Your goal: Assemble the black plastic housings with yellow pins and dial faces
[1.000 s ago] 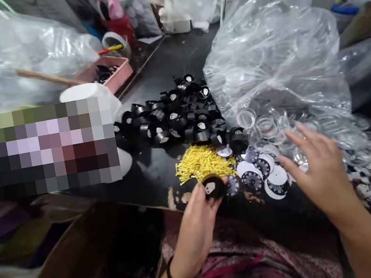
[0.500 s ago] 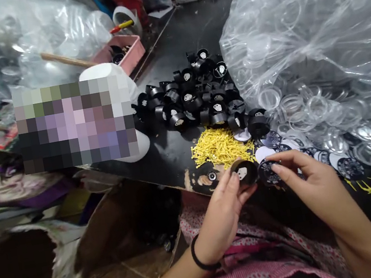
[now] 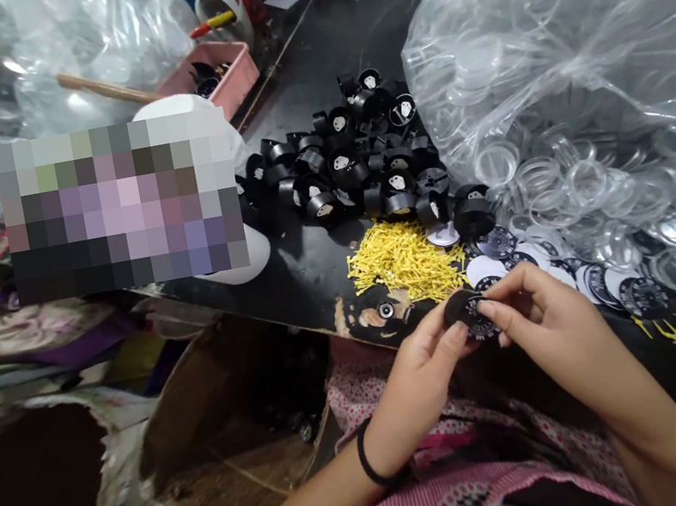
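Dial (image 3: 479,321): we are holding it against the black cup (image 3: 454,307) at the counter's (image 3: 309,275) near edge, near the yellow pieces (image 3: 403,259). Our left hand (image 3: 416,379) is grasping the cup, our right (image 3: 553,324) is pinching the dial; we are observing contact, fit unconfirmed.

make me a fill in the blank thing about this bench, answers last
The heaped thin, short sticks beside the black round cases are ____.
The right hand holds a round printed dial coloured mostly ____.
The rectangular plastic tray is ____.
A black round band circles the ____ wrist.

yellow; black; pink; left
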`<state>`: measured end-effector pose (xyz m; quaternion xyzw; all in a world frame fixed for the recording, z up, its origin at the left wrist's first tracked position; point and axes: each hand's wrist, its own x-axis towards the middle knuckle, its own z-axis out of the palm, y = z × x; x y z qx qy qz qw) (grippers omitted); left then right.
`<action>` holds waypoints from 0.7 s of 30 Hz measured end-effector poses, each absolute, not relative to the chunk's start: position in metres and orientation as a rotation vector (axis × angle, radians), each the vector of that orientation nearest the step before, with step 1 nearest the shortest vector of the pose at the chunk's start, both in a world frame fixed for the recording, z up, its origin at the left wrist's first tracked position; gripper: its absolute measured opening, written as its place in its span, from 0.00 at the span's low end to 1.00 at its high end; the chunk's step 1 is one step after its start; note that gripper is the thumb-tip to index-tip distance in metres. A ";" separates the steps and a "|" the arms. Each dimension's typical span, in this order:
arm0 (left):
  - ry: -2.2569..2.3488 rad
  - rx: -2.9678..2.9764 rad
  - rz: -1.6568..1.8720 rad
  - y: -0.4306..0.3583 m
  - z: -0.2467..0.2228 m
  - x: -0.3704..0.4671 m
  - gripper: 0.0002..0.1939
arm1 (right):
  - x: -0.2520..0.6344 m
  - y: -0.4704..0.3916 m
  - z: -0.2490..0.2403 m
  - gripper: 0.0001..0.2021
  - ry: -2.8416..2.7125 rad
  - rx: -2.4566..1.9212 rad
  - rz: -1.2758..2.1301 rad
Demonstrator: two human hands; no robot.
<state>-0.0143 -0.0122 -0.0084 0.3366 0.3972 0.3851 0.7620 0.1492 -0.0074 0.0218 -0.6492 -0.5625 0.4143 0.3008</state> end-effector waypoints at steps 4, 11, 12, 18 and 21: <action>0.858 0.743 0.827 -0.013 -0.012 -0.014 0.19 | 0.151 -0.007 0.021 0.10 -1.485 -1.758 1.138; 0.947 0.891 0.846 -0.019 -0.016 -0.017 0.18 | 0.151 -0.019 0.018 0.10 -1.577 -1.836 1.078; 0.972 0.931 0.838 -0.020 -0.016 -0.019 0.17 | 0.151 -0.022 0.019 0.09 -1.591 -1.828 1.071; 1.011 0.697 0.901 -0.017 -0.014 -0.026 0.14 | 0.154 -0.013 0.020 0.08 -2.037 -1.682 0.768; 0.903 0.404 0.999 -0.006 -0.011 -0.020 0.12 | 0.149 0.006 0.016 0.08 -2.386 -1.745 0.190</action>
